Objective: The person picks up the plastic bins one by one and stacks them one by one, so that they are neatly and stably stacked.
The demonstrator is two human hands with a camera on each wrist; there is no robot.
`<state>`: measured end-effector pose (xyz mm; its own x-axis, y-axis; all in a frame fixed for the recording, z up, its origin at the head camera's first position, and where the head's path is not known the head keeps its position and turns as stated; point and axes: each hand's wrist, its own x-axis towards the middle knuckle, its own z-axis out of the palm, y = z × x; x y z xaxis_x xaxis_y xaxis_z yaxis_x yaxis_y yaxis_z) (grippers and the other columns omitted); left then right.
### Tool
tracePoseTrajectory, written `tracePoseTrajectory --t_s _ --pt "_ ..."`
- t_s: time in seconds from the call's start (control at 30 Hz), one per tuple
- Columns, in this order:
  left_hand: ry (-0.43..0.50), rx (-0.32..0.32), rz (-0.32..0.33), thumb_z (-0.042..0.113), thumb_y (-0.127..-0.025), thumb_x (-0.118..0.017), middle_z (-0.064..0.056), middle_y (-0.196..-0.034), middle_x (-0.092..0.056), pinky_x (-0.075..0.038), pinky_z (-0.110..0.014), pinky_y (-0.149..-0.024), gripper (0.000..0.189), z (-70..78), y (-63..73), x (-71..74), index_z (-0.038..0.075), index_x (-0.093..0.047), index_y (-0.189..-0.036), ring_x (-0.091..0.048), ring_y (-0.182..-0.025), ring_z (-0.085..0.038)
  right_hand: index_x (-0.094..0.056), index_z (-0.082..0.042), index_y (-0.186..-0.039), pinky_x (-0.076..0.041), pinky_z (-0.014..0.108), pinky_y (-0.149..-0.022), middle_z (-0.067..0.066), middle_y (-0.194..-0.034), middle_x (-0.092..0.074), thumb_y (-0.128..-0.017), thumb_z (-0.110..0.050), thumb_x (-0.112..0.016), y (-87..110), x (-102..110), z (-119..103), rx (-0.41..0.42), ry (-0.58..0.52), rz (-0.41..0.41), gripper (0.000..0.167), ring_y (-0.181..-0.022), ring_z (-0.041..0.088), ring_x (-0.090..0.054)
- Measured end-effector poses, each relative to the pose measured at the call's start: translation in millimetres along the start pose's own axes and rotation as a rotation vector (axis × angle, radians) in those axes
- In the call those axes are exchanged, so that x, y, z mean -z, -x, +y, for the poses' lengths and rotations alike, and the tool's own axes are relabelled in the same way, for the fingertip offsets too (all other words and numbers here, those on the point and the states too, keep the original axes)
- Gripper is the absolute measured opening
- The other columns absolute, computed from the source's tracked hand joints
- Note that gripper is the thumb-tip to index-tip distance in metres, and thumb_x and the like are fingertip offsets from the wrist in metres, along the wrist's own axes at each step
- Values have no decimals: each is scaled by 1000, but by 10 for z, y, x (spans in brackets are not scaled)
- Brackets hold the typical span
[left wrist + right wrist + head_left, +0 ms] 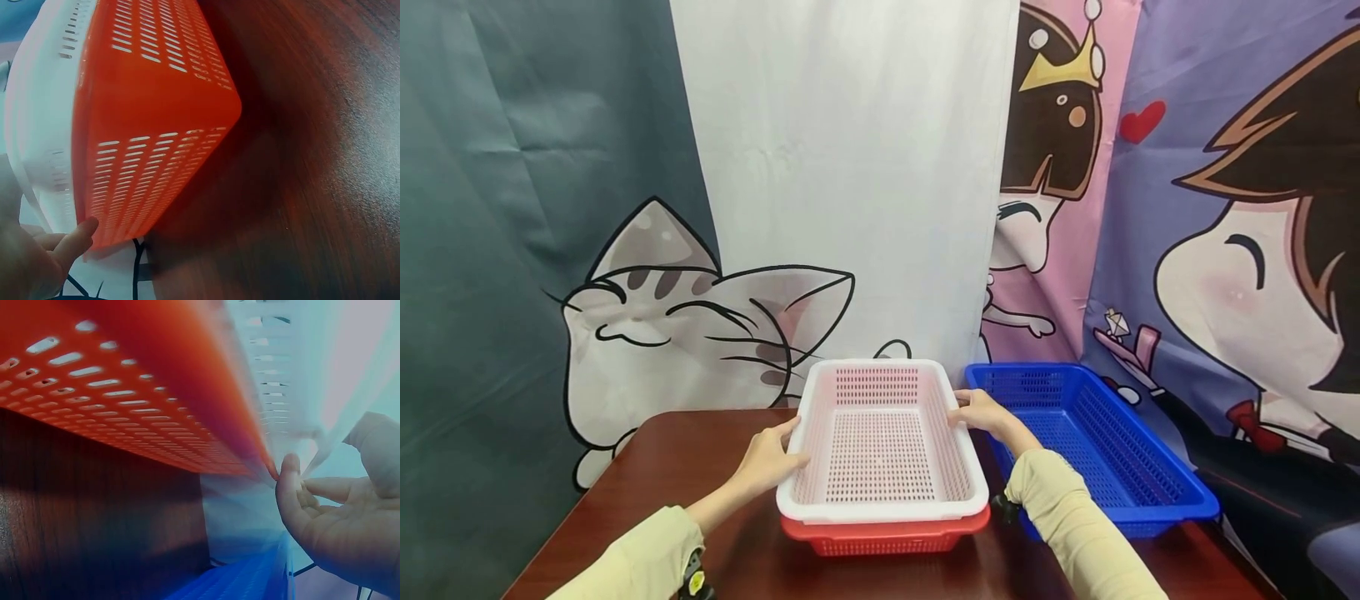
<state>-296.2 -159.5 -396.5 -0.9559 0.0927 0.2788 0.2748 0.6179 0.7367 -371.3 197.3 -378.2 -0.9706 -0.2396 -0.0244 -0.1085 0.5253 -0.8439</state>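
A white perforated plastic basket [883, 514] sits nested in a red basket [886, 533], its upper part standing above the red rim. My left hand [769, 457] grips the white basket's left side, thumb over the rim and fingers below on the outside. In the left wrist view, a fingertip of that hand [47, 256] touches the red rim. On the opposite side, my right hand [987, 412] holds the white rim, its thumb on top. Fingers of the right hand [350, 512] curl under the edge in the right wrist view.
A larger blue basket [1138, 454] stands to the right, close beside my right forearm. The brown wooden table [700, 450] carries the baskets. Behind it hangs a cloth backdrop [857, 167] with cartoon figures.
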Motion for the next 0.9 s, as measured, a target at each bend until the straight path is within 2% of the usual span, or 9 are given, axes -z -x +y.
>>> tracePoseTrajectory --t_s 0.17,0.43,0.67,0.9 --pt "6 -2 -13 4 -73 -74 -32 -115 -67 -61 -35 -66 70 -34 7 -43 -11 -48 -136 -71 -94 -31 -52 12 -131 -55 39 -87 25 -116 -66 -68 -2 -61 -9 -6 56 37 26 5 65 -91 18 -63" --pt "8 0 -20 3 -70 -73 -30 -109 -69 -61 -36 -66 70 -70 14 -84 -12 -50 -135 -71 -87 -28 -54 7 -132 -53 32 -84 22 -116 -68 -67 -4 -63 -25 -34 122 5 61 27 67 -93 18 -63" --pt "-21 -1 -13 4 -69 -75 -32 -115 -66 -61 -36 -68 71 -114 19 -108 -11 -52 -134 -70 -88 -28 -53 14 -127 -56 33 -80 23 -107 -68 -66 0 -61 -13 -56 166 50 28 -25 64 -87 18 -64" --pt "-28 -9 -21 4 -68 -75 -32 -116 -65 -61 -37 -68 72 -114 -7 -104 -11 -51 -134 -69 -86 -27 -45 15 -135 -55 38 -88 31 -120 -63 -67 0 -62 -40 -18 155 33 -24 -62 72 -95 21 -64"
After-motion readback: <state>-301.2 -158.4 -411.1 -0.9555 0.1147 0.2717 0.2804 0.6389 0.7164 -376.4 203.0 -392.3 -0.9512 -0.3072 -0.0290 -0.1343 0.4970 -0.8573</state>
